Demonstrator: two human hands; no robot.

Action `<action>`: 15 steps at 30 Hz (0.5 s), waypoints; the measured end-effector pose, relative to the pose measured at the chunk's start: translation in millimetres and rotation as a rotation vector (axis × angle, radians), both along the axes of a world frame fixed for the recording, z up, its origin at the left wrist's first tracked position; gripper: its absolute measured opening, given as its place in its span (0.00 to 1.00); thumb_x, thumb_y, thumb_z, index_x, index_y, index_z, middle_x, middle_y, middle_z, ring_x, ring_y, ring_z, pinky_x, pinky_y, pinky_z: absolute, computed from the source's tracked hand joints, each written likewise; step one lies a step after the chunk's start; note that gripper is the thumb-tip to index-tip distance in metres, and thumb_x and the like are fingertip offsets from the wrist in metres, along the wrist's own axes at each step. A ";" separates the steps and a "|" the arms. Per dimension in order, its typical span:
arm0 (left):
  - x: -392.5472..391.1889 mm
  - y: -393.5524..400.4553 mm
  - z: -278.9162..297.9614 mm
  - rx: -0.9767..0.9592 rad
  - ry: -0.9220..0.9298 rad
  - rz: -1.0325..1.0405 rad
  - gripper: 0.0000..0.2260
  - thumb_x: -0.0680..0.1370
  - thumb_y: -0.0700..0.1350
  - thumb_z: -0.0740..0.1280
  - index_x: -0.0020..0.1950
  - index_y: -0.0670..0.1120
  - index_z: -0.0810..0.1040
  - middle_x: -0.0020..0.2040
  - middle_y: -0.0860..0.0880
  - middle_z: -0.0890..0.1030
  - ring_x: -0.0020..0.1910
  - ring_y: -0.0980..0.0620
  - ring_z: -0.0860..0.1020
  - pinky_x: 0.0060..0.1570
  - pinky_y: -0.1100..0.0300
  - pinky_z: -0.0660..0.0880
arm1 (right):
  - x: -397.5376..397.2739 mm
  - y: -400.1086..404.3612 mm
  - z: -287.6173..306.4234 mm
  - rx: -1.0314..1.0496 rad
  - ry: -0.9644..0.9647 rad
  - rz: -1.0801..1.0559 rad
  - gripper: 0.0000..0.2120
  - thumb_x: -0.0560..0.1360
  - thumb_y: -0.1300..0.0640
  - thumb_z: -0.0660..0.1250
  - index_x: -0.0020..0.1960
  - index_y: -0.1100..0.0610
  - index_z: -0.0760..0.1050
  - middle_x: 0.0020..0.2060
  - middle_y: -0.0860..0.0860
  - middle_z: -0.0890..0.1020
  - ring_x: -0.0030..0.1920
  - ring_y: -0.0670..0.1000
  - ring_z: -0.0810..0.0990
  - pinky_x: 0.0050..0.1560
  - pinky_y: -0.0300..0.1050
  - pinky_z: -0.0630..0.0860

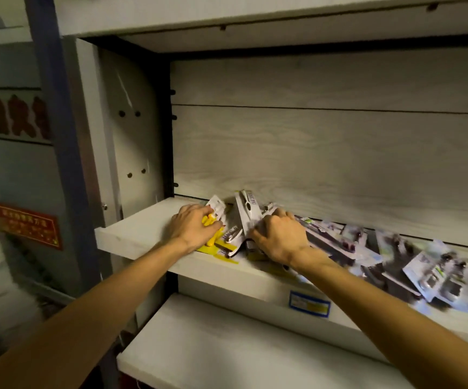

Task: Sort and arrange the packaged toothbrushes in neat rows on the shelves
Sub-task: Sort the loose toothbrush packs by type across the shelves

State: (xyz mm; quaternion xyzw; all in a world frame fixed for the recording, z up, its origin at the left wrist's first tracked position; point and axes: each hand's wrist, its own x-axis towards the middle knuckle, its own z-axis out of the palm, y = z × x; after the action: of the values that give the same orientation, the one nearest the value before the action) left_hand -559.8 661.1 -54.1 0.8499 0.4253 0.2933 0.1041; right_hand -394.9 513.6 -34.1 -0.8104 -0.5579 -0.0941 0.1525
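My left hand (192, 227) grips a yellow toothbrush pack (211, 240) on the shelf (132, 234); my right hand (279, 237) clutches a white pack (246, 211). More packs (423, 270) lie scattered rightward.

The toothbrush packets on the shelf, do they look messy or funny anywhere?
Yes. The toothbrush packets on the shelf lie in a jumbled, overlapping heap at all angles, not in rows. One white packet sticks up tilted by the right hand. The left hand grips yellow packets.
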 end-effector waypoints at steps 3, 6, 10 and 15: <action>3.0 12.1 -6.7 0.075 0.142 -0.052 0.28 0.79 0.64 0.62 0.76 0.53 0.70 0.78 0.49 0.66 0.76 0.45 0.62 0.72 0.52 0.61 | -4.6 11.7 -4.1 0.032 -0.015 -0.068 0.23 0.79 0.38 0.59 0.56 0.56 0.80 0.62 0.59 0.74 0.62 0.61 0.72 0.63 0.55 0.71; 5.7 21.1 -15.4 0.097 0.160 -0.085 0.29 0.80 0.67 0.56 0.77 0.54 0.68 0.79 0.49 0.64 0.77 0.45 0.61 0.74 0.49 0.58 | -7.9 16.7 -8.0 0.096 -0.015 -0.092 0.23 0.80 0.41 0.57 0.67 0.55 0.72 0.66 0.58 0.73 0.66 0.61 0.70 0.65 0.56 0.69; 11.4 26.9 -14.7 0.168 0.087 -0.109 0.26 0.81 0.65 0.54 0.75 0.55 0.70 0.77 0.49 0.67 0.75 0.45 0.64 0.73 0.46 0.58 | -5.9 14.1 -10.8 0.151 -0.004 -0.103 0.22 0.82 0.43 0.54 0.69 0.53 0.72 0.67 0.55 0.74 0.67 0.59 0.70 0.65 0.56 0.68; 14.2 27.1 -14.1 0.216 -0.005 -0.158 0.22 0.83 0.60 0.55 0.71 0.52 0.75 0.74 0.49 0.70 0.74 0.46 0.65 0.73 0.46 0.58 | -7.6 3.6 -9.2 0.197 -0.001 -0.161 0.27 0.82 0.38 0.49 0.68 0.53 0.74 0.66 0.55 0.76 0.67 0.57 0.71 0.66 0.56 0.70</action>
State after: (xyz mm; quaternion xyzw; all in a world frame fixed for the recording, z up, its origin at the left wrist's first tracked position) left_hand -545.6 688.2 -68.2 0.8862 0.3227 0.3304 0.0359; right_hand -402.4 517.2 -43.3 -0.8335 -0.4794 -0.1606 0.2229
